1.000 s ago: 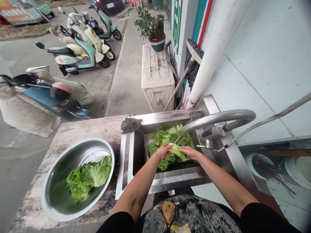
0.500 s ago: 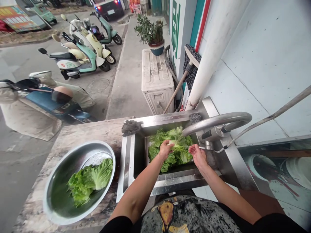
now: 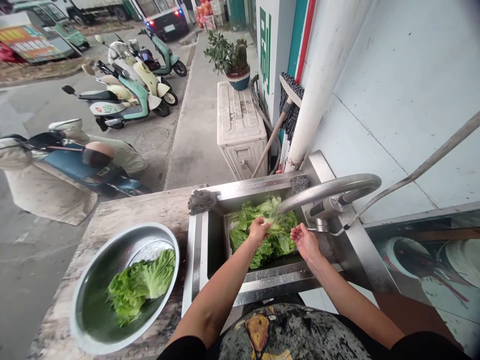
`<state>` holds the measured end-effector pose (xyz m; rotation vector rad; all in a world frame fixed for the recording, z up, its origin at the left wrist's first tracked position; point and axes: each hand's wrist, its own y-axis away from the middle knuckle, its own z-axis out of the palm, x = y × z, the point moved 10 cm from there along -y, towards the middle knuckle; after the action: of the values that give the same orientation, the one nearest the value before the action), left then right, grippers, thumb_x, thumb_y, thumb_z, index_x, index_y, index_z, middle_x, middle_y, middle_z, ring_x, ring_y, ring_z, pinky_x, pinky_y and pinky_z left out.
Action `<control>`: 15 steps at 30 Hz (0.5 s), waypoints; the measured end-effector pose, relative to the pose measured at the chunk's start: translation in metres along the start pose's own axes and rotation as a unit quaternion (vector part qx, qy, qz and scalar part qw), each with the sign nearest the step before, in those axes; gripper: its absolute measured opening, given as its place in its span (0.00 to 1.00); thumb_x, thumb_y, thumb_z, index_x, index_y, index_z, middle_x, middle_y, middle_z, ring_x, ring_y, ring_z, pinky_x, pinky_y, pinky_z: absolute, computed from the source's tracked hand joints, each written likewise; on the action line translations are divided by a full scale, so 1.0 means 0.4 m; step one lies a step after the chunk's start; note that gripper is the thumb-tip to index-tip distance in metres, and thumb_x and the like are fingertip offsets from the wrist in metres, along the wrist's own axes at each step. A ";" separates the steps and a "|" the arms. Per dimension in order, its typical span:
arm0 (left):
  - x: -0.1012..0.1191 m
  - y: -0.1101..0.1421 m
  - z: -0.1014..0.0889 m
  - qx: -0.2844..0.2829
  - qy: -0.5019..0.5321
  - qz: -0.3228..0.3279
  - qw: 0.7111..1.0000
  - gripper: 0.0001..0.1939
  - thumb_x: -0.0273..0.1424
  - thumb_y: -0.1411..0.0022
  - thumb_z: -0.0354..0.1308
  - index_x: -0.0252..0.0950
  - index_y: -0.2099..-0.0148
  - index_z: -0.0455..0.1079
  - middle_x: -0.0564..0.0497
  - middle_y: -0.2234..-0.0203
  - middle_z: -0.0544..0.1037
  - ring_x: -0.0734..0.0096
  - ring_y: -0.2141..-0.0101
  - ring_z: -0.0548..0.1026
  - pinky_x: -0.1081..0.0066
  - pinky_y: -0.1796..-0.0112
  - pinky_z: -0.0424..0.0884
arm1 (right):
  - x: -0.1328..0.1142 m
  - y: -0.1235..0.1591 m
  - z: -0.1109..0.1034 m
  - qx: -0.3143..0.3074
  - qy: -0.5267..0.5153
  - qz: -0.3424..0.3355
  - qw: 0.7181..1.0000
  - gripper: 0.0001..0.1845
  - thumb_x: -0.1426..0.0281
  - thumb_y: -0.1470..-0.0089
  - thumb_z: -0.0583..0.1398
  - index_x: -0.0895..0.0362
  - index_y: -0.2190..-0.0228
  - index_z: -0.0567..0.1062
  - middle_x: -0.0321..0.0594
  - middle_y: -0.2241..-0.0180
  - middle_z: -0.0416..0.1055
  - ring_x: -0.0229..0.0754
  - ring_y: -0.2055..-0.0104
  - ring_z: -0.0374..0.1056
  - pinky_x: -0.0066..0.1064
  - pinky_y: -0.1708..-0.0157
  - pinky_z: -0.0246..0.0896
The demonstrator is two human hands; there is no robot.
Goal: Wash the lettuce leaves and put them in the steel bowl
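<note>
My left hand (image 3: 259, 232) is closed on the pale base of a lettuce leaf (image 3: 270, 216), held just under the faucet's spout. To its right, my right hand (image 3: 305, 242) is turned palm up with loosely curled fingers and nothing in it, close to the lettuce but apart from my left hand. More green lettuce leaves (image 3: 243, 220) lie heaped in the steel sink (image 3: 216, 250). Over them arches the metal faucet (image 3: 333, 186). Left of the sink, a steel basin (image 3: 93, 265) holds a few lettuce leaves (image 3: 144, 285).
The basin stands on a worn wooden table (image 3: 108, 212). A grey rag (image 3: 202, 200) and a steel wool scrubber (image 3: 300, 183) lie on the sink's rim. Behind are an outdoor unit (image 3: 242, 120) with a potted plant (image 3: 238, 75), a mop (image 3: 275, 132) and a white pipe (image 3: 318, 75).
The camera view has shifted slightly. Both hands stay nearly where they were, the left still gripping the lettuce leaf below the spout, the right still beside it.
</note>
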<state>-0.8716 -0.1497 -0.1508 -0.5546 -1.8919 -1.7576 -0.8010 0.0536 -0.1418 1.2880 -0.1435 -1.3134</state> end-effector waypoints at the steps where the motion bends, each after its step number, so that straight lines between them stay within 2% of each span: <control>1: 0.000 0.002 0.003 -0.001 -0.001 0.000 1.000 0.18 0.20 0.46 0.71 0.36 0.59 0.67 0.51 0.57 0.76 0.76 0.68 0.73 0.74 0.67 0.72 | 0.001 0.005 0.001 0.007 -0.010 0.009 1.000 0.18 0.63 0.38 0.71 0.57 0.73 0.72 0.41 0.75 0.76 0.39 0.74 0.72 0.27 0.72 0.72; 7: -0.002 0.014 0.019 -0.013 0.003 -0.004 1.000 0.15 0.18 0.40 0.66 0.36 0.59 0.65 0.52 0.59 0.75 0.74 0.68 0.73 0.70 0.66 0.73 | -0.001 0.034 0.014 0.043 -0.048 0.049 0.997 0.18 0.70 0.31 0.64 0.58 0.74 0.72 0.41 0.77 0.74 0.38 0.76 0.70 0.26 0.74 0.69; 11: -0.005 0.019 0.023 -0.011 0.002 -0.007 1.000 0.15 0.18 0.40 0.66 0.37 0.58 0.64 0.53 0.60 0.76 0.74 0.67 0.73 0.67 0.62 0.76 | -0.005 0.041 0.020 0.041 -0.050 0.056 0.996 0.19 0.71 0.29 0.64 0.58 0.75 0.72 0.41 0.77 0.74 0.37 0.77 0.70 0.26 0.74 0.68; 15: -0.009 0.026 0.022 0.004 -0.003 -0.013 1.000 0.14 0.17 0.38 0.63 0.37 0.58 0.63 0.53 0.59 0.75 0.75 0.68 0.73 0.68 0.63 0.75 | -0.008 0.048 0.025 0.040 -0.060 0.062 0.995 0.22 0.72 0.28 0.62 0.58 0.76 0.72 0.42 0.77 0.74 0.37 0.77 0.70 0.25 0.74 0.68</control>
<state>-0.8630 -0.1401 -0.1451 -0.5346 -1.9166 -1.7666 -0.7974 0.0448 -0.1220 1.2464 -0.3574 -1.2891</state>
